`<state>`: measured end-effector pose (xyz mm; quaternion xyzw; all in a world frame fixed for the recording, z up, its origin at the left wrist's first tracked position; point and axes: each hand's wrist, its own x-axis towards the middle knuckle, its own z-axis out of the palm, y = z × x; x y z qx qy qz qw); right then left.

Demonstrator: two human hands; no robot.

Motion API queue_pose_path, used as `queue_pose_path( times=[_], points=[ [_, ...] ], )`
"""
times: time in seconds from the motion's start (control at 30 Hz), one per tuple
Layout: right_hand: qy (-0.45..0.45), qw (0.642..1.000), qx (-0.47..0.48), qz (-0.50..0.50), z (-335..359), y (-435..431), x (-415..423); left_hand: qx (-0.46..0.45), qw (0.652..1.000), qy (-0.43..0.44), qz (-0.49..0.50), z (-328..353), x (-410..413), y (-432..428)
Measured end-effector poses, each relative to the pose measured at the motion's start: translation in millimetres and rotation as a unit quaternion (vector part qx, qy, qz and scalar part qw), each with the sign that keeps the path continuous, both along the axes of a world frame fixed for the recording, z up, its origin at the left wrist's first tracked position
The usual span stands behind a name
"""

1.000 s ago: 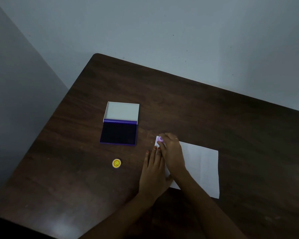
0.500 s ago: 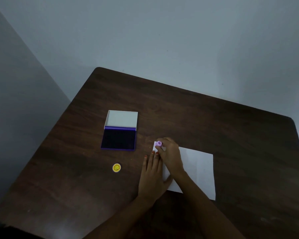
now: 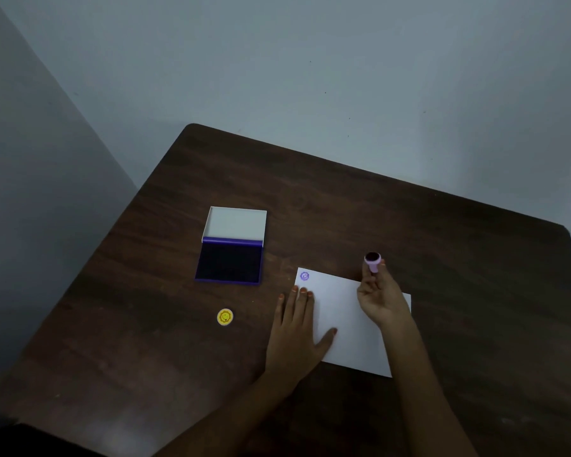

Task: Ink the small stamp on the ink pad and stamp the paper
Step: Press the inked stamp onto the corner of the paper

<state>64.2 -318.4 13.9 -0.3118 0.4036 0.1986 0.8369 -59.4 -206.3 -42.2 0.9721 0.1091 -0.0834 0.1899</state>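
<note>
My right hand (image 3: 381,298) pinches the small stamp (image 3: 373,261) near frame centre, upright, its dark inked face seemingly tipped up toward me; my left hand (image 3: 297,338) lies spread flat on the paper (image 3: 346,321).

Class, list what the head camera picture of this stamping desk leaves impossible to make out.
- Stamped mark on the paper: too small to read its design.
- Paper's right part: covered by the right hand holding the small stamp.
- Ink pad: too dark to show surface detail.
- Table: near edge cut off by the frame.
</note>
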Motion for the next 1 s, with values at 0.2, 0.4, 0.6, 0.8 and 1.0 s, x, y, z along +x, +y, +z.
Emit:
queue_pose_path(
  times=[0.2, 0.4, 0.6, 0.8, 1.0],
  points=[
    [-0.004, 1.000, 0.026, 0.001, -1.0, 2.5, -1.3, -0.004, 1.000, 0.002, 0.007, 4.2, 0.6, 0.9],
    [0.007, 1.000, 0.025, 0.008, 4.2, 8.0, -4.6, -0.020, 1.000, -0.018, 0.012, 4.5, -2.0, 0.6],
    [-0.007, 0.997, -0.025, 0.071, 15.3, 13.6, -10.7, -0.125, 0.985, -0.104, 0.060, 12.9, -2.3, 3.3],
    [-0.037, 0.985, -0.056, 0.157, 38.0, 39.6, -40.2, -0.168, 0.952, -0.167, 0.195, 37.7, -31.3, 41.6],
    [-0.063, 0.970, -0.095, 0.213, 32.8, 47.3, -50.4, -0.077, 0.951, -0.196, 0.228, 29.4, -40.0, 68.0]
  ],
)
